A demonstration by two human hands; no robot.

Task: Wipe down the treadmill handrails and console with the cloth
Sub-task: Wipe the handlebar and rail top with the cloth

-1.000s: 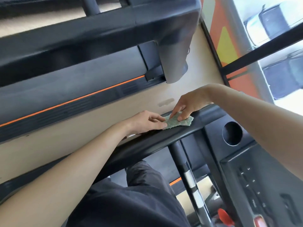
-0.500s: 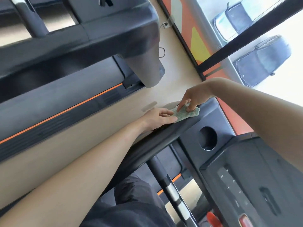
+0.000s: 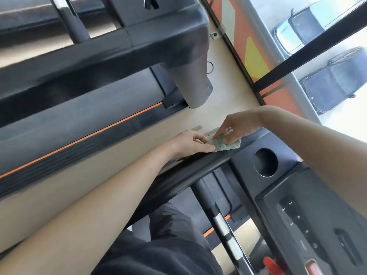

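Head view, tilted hard. Both hands meet on the black handrail of the treadmill, close to where it joins the console. A small pale green cloth lies flat on top of the handrail, crumpled at the edges.

Right hand comes in from the right, fingers bent down, fingertips pressing the cloth onto the rail. Looks like a pinch of the upper edge too, but the fingers hide that part, so not sure. Left hand comes in from lower left, loosely curled, resting on the rail; its fingertips touch the cloth's left edge and pin it. Neither hand fully wraps the cloth.

Console sits just right of the hands: round cup holder near the rail junction, then a dark button panel with small white markings, blurred, unreadable. A red button at the bottom edge, with a red clip-like piece beside it.

Below the handrail a black upright post with 2 silver bands runs down. Person's dark clothing fills the lower middle.

Another treadmill stands to the left across a strip of beige floor, with an orange line along its deck edge. Upper right: window with a dark frame, 2 parked vehicles outside.
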